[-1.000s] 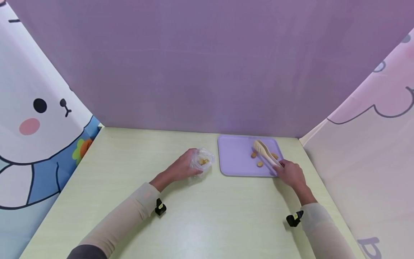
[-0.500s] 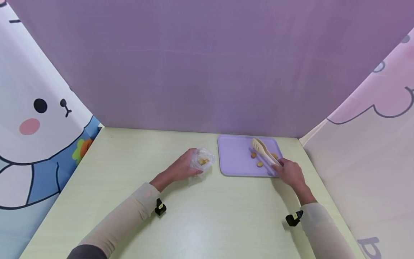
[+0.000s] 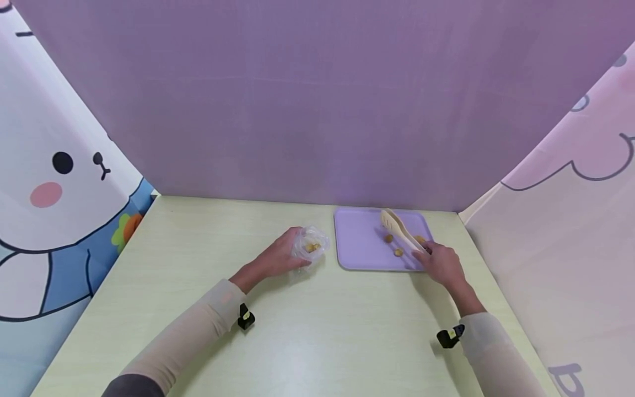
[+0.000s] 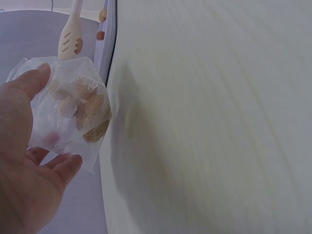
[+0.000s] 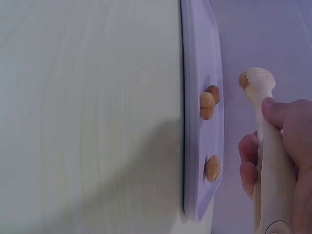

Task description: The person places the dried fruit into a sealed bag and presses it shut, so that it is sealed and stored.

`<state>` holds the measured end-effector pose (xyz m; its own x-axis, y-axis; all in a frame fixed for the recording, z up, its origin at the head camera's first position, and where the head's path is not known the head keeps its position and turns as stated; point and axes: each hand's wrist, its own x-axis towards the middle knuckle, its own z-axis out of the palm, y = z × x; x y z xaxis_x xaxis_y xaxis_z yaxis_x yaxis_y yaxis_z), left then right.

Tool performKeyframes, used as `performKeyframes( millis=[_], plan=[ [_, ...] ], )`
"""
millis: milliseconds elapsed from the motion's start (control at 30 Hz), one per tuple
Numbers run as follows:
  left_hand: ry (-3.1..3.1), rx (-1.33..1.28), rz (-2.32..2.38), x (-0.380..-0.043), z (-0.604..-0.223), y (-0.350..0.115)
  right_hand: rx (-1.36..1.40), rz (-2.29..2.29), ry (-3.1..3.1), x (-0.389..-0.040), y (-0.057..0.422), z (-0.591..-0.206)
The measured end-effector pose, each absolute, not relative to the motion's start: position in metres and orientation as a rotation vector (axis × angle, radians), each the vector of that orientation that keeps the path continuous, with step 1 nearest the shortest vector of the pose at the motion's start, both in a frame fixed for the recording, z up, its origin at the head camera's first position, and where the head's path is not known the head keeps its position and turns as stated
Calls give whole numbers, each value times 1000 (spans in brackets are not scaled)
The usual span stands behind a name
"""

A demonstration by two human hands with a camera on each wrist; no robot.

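Observation:
My left hand holds a clear plastic bag, its mouth turned up, left of the tray. Several brown walnuts show through the plastic in the left wrist view. With fingers and thumb, my right hand squeezes a pair of cream tongs. Between the slotted heads of the tongs sits a walnut, raised above the tray. Three walnuts lie on the right part of the lilac tray: one walnut farther back, another walnut nearer, a third walnut beside the tongs.
The pale wooden table spreads out in front of both hands. A purple wall rises behind its far edge. Printed panels stand at the sides, a white cartoon animal on the left one and pink shapes on the right one.
The tongs in my right hand have moved slightly left and toward the back of the tray. My left hand and the bag stay in place.

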<state>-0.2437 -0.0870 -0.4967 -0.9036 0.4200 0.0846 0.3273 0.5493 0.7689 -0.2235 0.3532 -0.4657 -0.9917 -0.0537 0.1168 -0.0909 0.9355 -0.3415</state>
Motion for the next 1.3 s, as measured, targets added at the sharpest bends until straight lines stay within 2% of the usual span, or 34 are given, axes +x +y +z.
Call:
performKeyframes(
  millis=[1300],
  plan=[
    [2660, 655, 1300, -245, -500, -83, 326, 655, -2837, -217, 316, -460]
  ],
)
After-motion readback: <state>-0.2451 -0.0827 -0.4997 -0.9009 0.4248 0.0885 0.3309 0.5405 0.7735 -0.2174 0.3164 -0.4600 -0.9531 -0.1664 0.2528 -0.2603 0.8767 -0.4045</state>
